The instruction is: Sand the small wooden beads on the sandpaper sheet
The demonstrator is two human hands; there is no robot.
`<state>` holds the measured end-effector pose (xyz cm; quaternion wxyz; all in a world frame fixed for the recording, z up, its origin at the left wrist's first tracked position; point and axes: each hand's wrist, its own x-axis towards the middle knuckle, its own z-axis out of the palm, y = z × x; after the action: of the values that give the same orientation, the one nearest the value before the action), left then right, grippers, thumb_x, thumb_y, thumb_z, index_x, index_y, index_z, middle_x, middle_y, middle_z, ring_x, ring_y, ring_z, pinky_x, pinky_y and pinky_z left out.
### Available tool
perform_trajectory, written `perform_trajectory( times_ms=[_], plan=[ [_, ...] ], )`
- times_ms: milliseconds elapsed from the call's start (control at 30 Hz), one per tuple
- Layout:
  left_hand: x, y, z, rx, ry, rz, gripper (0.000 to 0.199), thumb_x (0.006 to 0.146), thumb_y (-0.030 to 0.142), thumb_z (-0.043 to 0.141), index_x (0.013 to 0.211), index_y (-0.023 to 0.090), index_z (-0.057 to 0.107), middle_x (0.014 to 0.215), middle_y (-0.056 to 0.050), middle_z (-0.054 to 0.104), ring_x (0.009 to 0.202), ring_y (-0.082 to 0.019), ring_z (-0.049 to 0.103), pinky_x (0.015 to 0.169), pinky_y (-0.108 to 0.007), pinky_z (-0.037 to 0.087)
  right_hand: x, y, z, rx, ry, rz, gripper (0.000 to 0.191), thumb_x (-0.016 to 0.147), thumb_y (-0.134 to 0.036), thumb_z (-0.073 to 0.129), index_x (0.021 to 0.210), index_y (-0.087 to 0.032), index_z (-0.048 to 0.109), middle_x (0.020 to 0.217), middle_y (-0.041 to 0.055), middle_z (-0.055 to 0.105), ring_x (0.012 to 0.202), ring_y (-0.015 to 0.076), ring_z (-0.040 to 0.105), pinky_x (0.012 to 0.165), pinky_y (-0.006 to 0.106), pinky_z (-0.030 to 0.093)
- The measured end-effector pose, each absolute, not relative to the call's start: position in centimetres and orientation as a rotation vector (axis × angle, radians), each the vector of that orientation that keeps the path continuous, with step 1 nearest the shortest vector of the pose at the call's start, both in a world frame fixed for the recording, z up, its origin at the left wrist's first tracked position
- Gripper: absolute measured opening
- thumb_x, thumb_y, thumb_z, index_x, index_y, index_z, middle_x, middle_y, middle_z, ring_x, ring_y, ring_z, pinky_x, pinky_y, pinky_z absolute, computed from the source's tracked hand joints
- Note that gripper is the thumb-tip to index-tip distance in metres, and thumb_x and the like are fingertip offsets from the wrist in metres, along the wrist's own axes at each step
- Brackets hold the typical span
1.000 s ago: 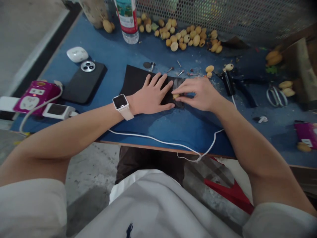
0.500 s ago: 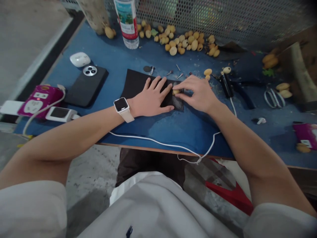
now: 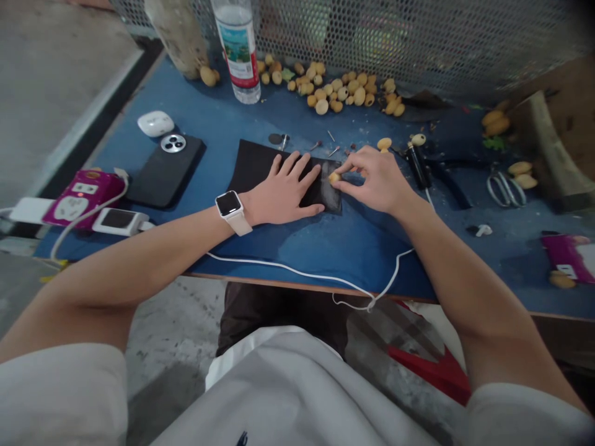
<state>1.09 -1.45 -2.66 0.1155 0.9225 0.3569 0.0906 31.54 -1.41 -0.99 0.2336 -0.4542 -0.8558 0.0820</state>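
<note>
Small tan seed [image 3: 334, 177], pinched in the fingertips of your right hand [image 3: 377, 181], sits over the worn grey patch [image 3: 331, 195] at the right end of a black abrasive sheet [image 3: 255, 162]. It looks hard, light and smooth, so likely to slip: take it by its ends, close to the tips. Your left hand [image 3: 281, 191] lies open and flat on the sheet, fingers spread, gripping nothing. Against the earlier view, the seed sits slightly nearer the sheet's right edge; your left hand's placing matches. Blue worktop [image 3: 353, 248] beneath.
</note>
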Motion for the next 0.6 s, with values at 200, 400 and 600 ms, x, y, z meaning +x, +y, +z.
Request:
perform_trajectory(
  times_ms=[200,400,600],
  plan=[
    [1.45,-1.94,-2.01,2.721,1.089,0.206,0.105,0.12,0.082,0.057,0.196,0.01,0.041,0.202,-0.032,0.031,0.189,-0.06,0.026,0.149,-0.088,0.02,31.19,-1.72,-0.75,-1.219,-2.313,0.257,0.01,0.099,-0.038,0.084,0.104,-0.03,0.085,0.105,0.0079,0.087,0.105,0.0358,0.077,0.101,0.058,0.066],
    [1.25,-1.71,-2.23,2.716,1.061,0.259,0.106,0.118,0.086,0.056,0.195,0.014,0.043,0.202,-0.031,0.033,0.188,-0.06,0.028,0.148,-0.088,0.021,31.38,-1.74,-0.97,-1.187,-2.311,0.185,0.007,0.1,-0.037,0.083,0.103,-0.031,0.083,0.103,0.0087,0.088,0.103,0.0372,0.076,0.097,0.058,0.067],
    [1.18,-1.5,-2.64,2.694,1.075,0.284,0.104,0.116,0.087,0.057,0.196,0.022,0.044,0.203,-0.025,0.034,0.189,-0.059,0.028,0.15,-0.086,0.019,31.57,-1.75,-0.7,-1.171,-2.332,0.225,0.027,0.107,-0.047,0.081,0.129,-0.033,0.09,0.109,0.0108,0.09,0.112,0.0414,0.079,0.105,0.064,0.069]
  ],
)
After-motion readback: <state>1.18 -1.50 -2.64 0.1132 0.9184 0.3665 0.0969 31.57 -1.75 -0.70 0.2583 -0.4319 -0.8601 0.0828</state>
